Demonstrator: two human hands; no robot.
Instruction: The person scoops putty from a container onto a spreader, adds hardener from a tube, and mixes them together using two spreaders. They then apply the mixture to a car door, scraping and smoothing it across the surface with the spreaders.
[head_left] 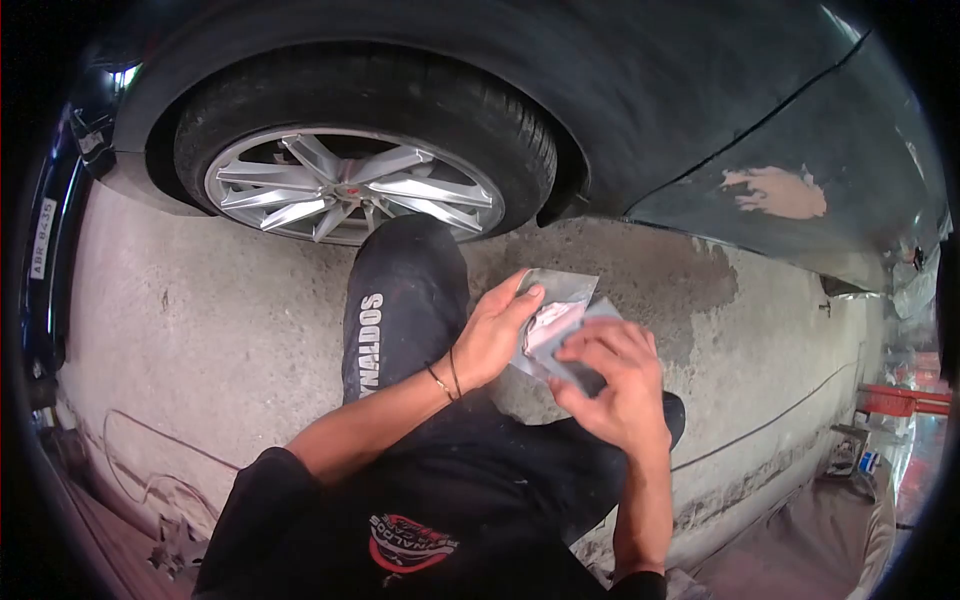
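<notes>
My left hand (503,322) grips a thin grey plate (560,283) from its left side, thumb on top. Pinkish-white putty (551,325) lies smeared over the middle of the plate. My right hand (618,385) is closed on a flat grey spreader (602,308), partly hidden by the fingers and slightly blurred. The spreader lies against or just over the right side of the plate; exact contact cannot be made out. Both hands are above my bent legs, in front of the car. A pinkish patch (780,192) with ragged edges shows on the dark car panel (690,90).
A car wheel (350,190) with silver spokes stands close ahead, near my knee (410,255). The concrete floor (220,310) has a damp-looking darker area. A cable (170,437) runs across it. Red metal parts (900,400) and a cloth-like cover (790,540) lie at the right.
</notes>
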